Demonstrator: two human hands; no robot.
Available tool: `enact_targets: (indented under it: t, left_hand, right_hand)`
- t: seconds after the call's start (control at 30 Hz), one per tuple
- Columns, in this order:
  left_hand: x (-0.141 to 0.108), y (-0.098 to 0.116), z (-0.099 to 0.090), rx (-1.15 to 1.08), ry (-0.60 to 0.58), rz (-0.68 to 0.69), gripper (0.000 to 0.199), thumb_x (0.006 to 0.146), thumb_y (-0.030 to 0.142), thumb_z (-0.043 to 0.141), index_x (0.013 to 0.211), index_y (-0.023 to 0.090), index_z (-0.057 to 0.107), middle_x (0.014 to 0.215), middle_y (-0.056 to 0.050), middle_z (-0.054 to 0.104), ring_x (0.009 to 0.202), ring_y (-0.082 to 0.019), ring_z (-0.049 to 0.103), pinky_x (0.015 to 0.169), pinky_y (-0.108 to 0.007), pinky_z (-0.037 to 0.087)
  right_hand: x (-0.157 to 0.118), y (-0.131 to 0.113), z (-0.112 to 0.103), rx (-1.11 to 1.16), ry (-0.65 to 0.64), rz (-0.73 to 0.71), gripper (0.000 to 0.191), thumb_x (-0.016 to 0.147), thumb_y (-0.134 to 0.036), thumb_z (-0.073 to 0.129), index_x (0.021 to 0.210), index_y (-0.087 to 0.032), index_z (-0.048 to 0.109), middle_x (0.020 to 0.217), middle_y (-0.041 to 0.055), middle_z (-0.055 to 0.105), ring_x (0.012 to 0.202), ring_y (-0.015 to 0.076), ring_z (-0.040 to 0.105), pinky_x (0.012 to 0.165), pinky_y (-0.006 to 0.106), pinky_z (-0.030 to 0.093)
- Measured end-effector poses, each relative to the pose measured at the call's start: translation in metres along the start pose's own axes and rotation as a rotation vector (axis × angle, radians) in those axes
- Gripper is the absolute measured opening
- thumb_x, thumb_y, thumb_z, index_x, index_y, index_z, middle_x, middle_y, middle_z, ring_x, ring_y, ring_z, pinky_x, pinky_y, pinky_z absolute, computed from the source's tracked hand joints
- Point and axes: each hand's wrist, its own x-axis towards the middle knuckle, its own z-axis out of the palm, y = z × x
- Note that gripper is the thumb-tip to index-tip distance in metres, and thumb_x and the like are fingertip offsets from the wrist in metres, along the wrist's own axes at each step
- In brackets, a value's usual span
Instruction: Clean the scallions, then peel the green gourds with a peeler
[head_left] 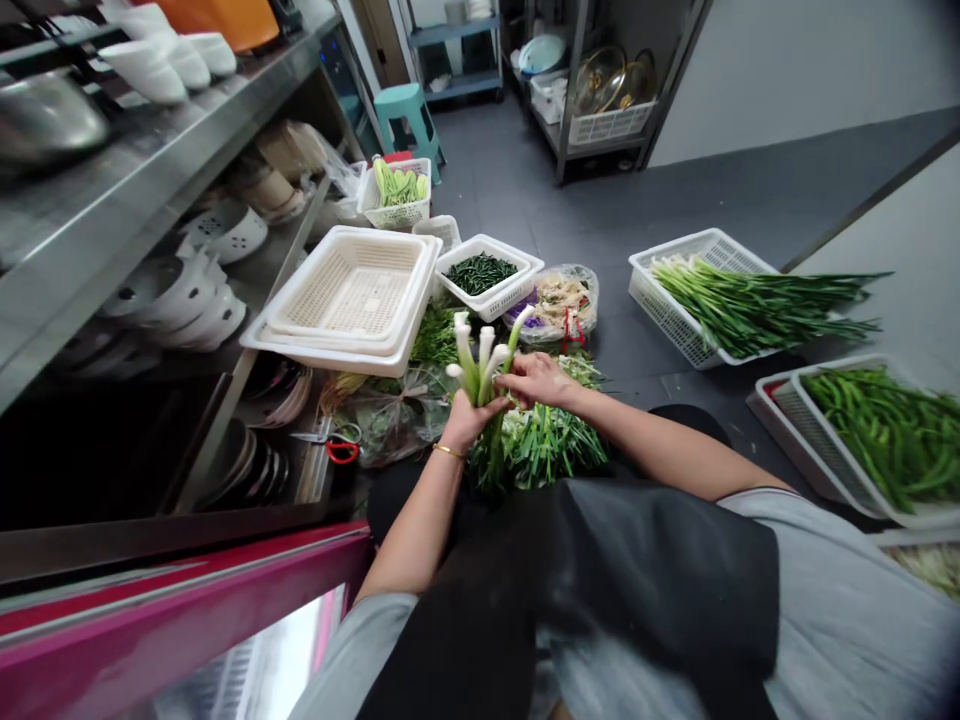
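My left hand (471, 418) is wrapped round a small bunch of green onions (469, 368), their white root ends pointing up and the leaves hanging below. Close against it on the right, my right hand (544, 382) has its fingers pinched at a single green onion stalk (516, 338) that leans to the right. The fingertips are partly hidden behind the stalks. Beneath both hands lies a heap of loose green onions (559, 440).
A white basket of long green onions (757, 300) and a basket of green peppers (892, 430) stand on the right. Ahead are stacked white trays (337, 345), a basket of dark green chillies (480, 272) and a bag of peelings (562, 300). Red-handled scissors (342, 452) lie left, beside steel shelving (150, 190).
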Motion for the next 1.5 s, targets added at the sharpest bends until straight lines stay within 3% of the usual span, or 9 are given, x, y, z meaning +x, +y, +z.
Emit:
enact_targets:
  t: [0.17,0.3,0.5,0.83,0.93,1.07,1.13,1.27,1.5]
  left_hand:
    - [-0.003,0.002,-0.003,-0.210,-0.131,-0.110,0.037,0.062,0.036,0.079,0.084,0.012,0.063,0.063,-0.001,0.064,0.054,-0.014,0.059,0.054,-0.026,0.045]
    - [-0.004,0.004,-0.005,-0.320,-0.145,-0.160,0.037,0.059,0.035,0.080,0.083,0.011,0.063,0.063,-0.002,0.064,0.051,-0.013,0.059,0.050,-0.024,0.044]
    - [-0.004,0.002,-0.009,-0.350,-0.052,-0.164,0.039,0.057,0.030,0.081,0.086,0.012,0.063,0.071,-0.002,0.065,0.053,-0.012,0.060,0.051,-0.023,0.046]
    - [-0.002,-0.006,-0.001,-0.039,-0.001,-0.067,0.037,0.061,0.032,0.080,0.086,0.014,0.061,0.066,0.001,0.064,0.058,-0.015,0.062,0.061,-0.028,0.050]
    - [-0.001,-0.010,-0.010,-0.012,0.034,-0.067,0.035,0.061,0.033,0.079,0.085,0.014,0.061,0.066,0.001,0.064,0.059,-0.015,0.062,0.063,-0.029,0.051]
    - [0.000,-0.017,-0.027,-0.043,0.113,-0.069,0.035,0.061,0.033,0.079,0.084,0.014,0.062,0.064,0.001,0.063,0.057,-0.015,0.061,0.063,-0.029,0.050]
    - [0.001,-0.019,-0.030,-0.008,0.131,-0.057,0.035,0.061,0.034,0.079,0.084,0.013,0.062,0.066,-0.001,0.064,0.060,-0.016,0.062,0.064,-0.029,0.050]
    - [0.002,-0.023,-0.019,0.195,0.125,0.001,0.035,0.062,0.036,0.078,0.087,0.013,0.065,0.075,-0.004,0.066,0.068,-0.016,0.062,0.066,-0.029,0.048]
    - [-0.013,-0.025,0.004,0.660,0.037,0.330,0.013,0.068,0.029,0.072,0.073,0.018,0.066,0.071,-0.006,0.064,0.072,-0.019,0.058,0.073,-0.032,0.046]
  right_hand:
    - [-0.004,0.006,-0.008,-0.009,-0.178,-0.137,0.032,0.087,-0.043,0.051,0.072,-0.017,0.060,0.062,-0.0009,0.066,0.046,0.0114,0.063,0.044,0.021,0.049]
    - [-0.006,0.009,-0.009,0.088,-0.108,-0.170,0.031,0.086,-0.043,0.053,0.072,-0.016,0.060,0.061,-0.0011,0.064,0.046,0.0116,0.063,0.043,0.020,0.048]
    - [-0.014,0.022,-0.035,0.475,0.072,-0.121,0.033,0.079,-0.045,0.063,0.068,-0.014,0.059,0.048,-0.0028,0.058,0.033,0.0080,0.051,0.032,0.018,0.039]
    - [0.002,0.011,-0.023,0.282,0.016,0.140,0.032,0.073,-0.043,0.072,0.068,-0.014,0.060,0.050,-0.0012,0.059,0.038,0.0093,0.055,0.037,0.019,0.046]
    - [-0.014,0.005,-0.048,0.329,-0.041,0.094,0.027,0.073,-0.037,0.072,0.066,-0.014,0.062,0.045,-0.0028,0.053,0.034,0.0070,0.049,0.033,0.018,0.040]
    - [-0.055,0.011,-0.108,0.487,0.355,-0.020,0.022,0.079,-0.039,0.065,0.076,-0.017,0.066,0.047,-0.0055,0.051,0.034,0.0021,0.041,0.038,0.015,0.038]
    - [-0.065,0.020,-0.123,0.405,0.384,0.041,0.026,0.083,-0.041,0.060,0.078,-0.017,0.067,0.049,-0.0037,0.054,0.036,0.0017,0.043,0.042,0.016,0.039]
    - [-0.049,0.033,-0.095,0.069,-0.007,0.382,0.025,0.068,-0.035,0.076,0.074,-0.012,0.068,0.049,0.0002,0.058,0.037,0.0060,0.050,0.042,0.019,0.040]
    - [0.001,0.023,-0.028,0.213,0.039,0.241,0.030,0.082,-0.039,0.059,0.066,-0.014,0.058,0.050,0.0003,0.058,0.041,0.0055,0.052,0.046,0.018,0.045]
